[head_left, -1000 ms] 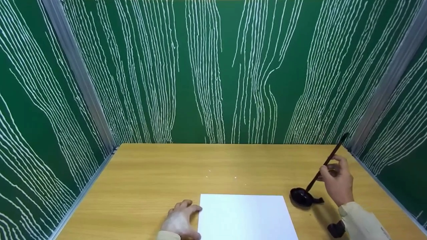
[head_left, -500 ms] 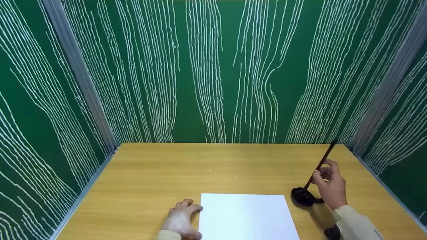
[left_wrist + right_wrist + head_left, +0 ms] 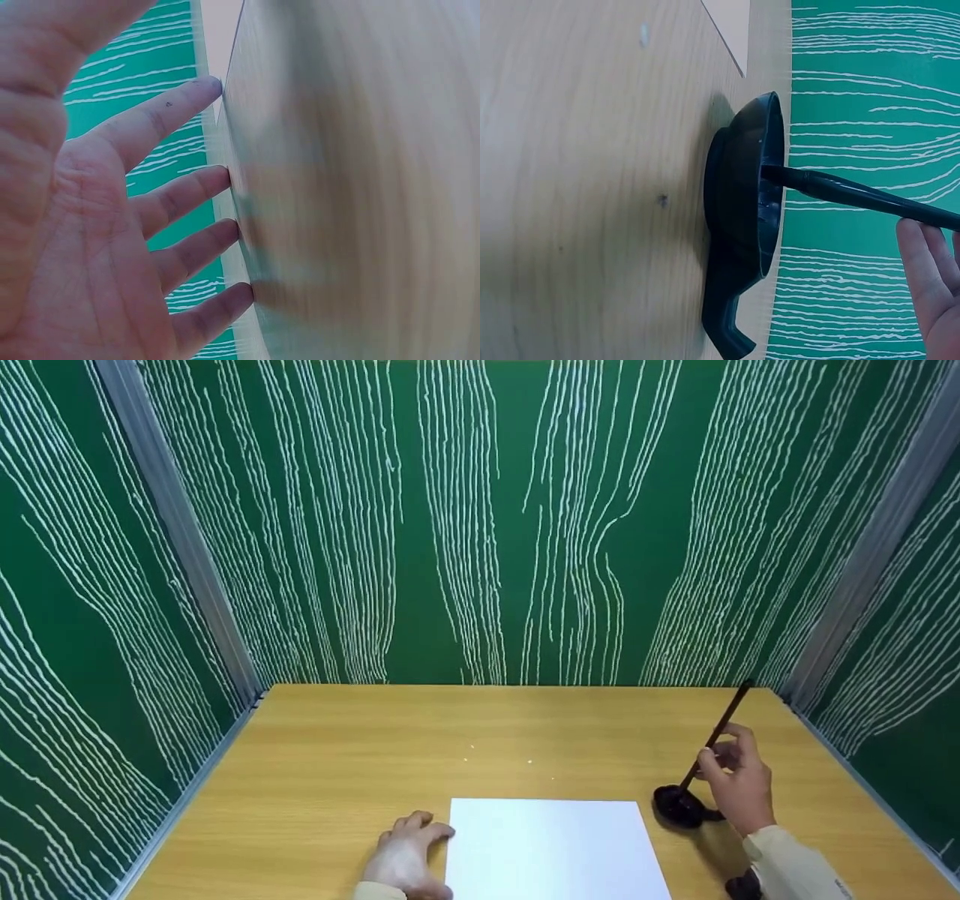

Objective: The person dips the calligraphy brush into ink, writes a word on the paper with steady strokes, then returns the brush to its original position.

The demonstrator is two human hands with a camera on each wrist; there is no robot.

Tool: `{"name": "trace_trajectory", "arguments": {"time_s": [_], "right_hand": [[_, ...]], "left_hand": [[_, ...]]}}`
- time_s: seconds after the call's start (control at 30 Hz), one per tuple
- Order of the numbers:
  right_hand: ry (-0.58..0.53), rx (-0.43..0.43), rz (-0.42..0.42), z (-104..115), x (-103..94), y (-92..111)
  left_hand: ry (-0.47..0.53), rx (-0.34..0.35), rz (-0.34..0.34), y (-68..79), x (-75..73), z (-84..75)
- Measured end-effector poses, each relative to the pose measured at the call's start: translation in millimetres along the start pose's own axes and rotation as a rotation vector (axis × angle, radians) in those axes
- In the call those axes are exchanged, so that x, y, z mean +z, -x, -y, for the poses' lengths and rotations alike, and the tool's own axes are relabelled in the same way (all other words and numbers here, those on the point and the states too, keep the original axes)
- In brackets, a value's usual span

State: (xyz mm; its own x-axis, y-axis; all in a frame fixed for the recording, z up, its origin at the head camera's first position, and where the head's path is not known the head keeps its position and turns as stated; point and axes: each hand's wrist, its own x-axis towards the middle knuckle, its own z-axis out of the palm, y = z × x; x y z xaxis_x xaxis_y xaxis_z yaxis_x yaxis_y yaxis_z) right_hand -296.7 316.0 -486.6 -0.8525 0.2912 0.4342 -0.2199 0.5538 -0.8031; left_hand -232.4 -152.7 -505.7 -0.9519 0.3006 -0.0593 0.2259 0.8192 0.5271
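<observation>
My right hand (image 3: 739, 791) pinches the dark shaft of a writing brush (image 3: 716, 735), which leans up to the right. The brush's tip end dips inside a small black ink dish (image 3: 677, 808) on the table; in the right wrist view the dish (image 3: 739, 195) shows a raised rim and a bent handle. My left hand (image 3: 405, 855) rests beside the left edge of a white sheet of paper (image 3: 551, 847), fingers spread. In the left wrist view its fingertips (image 3: 204, 88) touch the table.
A small dark object (image 3: 742, 883) lies partly under the right sleeve (image 3: 795, 862). Tiny white specks (image 3: 529, 761) dot the wooden table (image 3: 337, 757) behind the paper. Green walls (image 3: 465, 510) with white wavy lines stand at the back and both sides.
My right hand has moved left and slightly nearer with the brush, whose tip end has gone from the dish's far rim into the bowl. My left hand and the paper have stayed put.
</observation>
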Motion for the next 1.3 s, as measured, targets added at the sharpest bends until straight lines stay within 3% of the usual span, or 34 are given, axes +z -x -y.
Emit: {"name": "trace_trajectory", "arguments": {"time_s": [0.23, 0.47, 1.07, 1.3], "right_hand": [[0.027, 0.061, -0.006, 0, 0.7, 2], [0.012, 0.013, -0.026, -1, -0.9, 5], [-0.048, 0.116, -0.090, 1, -4.0, 7], [-0.062, 0.063, -0.133, 9, -7.4, 8]], "left_hand": [[0.006, 0.000, -0.010, 1.3, -0.1, 0.1], [0.032, -0.005, -0.007, 2.2, -0.3, -0.5], [0.007, -0.007, -0.015, 2.2, 1.6, 1.4], [0.008, -0.015, -0.012, 2.3, 0.4, 0.6]]}}
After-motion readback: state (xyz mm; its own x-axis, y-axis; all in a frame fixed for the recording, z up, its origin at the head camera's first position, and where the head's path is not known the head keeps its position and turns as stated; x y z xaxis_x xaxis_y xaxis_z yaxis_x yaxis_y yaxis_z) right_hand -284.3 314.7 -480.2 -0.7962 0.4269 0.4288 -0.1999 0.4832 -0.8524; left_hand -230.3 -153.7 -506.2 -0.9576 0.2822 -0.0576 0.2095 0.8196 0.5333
